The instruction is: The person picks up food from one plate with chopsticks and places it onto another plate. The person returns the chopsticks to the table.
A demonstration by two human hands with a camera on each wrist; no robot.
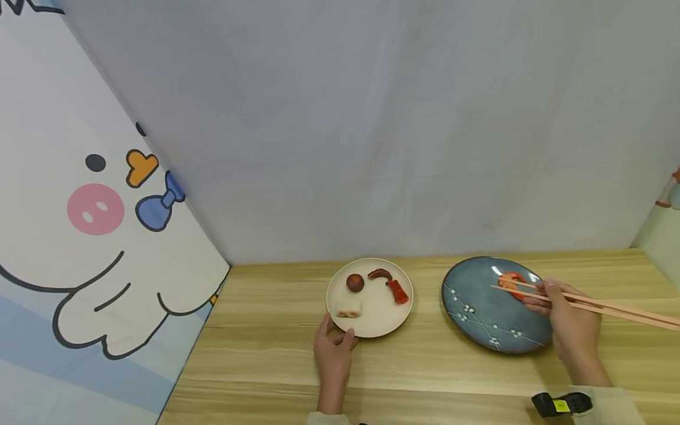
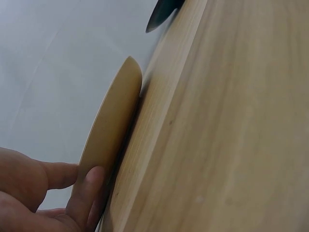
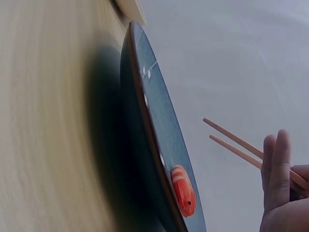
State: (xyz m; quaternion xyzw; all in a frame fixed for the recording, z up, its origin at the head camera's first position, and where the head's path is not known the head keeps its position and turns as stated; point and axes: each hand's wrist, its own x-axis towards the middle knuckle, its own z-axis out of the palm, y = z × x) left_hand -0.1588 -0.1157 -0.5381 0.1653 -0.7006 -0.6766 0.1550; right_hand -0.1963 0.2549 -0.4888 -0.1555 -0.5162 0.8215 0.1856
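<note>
My right hand (image 1: 576,324) holds a pair of chopsticks (image 1: 600,304). Their tips are parted and overlap an orange-red shrimp (image 3: 183,192) in the head view; the right wrist view shows them raised off the blue plate (image 1: 478,321) that the shrimp lies on. My left hand (image 1: 333,354) grips the near left rim of a cream plate (image 1: 379,319), thumb and fingers against its edge. On that plate sit a brown ball (image 1: 355,283), a dark red curved piece (image 1: 380,274), a bright red piece (image 1: 397,291) and a whitish block (image 1: 348,308).
Both plates stand on a wood-grain table (image 1: 255,348), the cream one left of the blue one. A pale grey wall (image 1: 372,130) rises behind the table's far edge. To the left is a panel (image 1: 95,265) with a cartoon print. A black band (image 1: 562,405) is at my right wrist.
</note>
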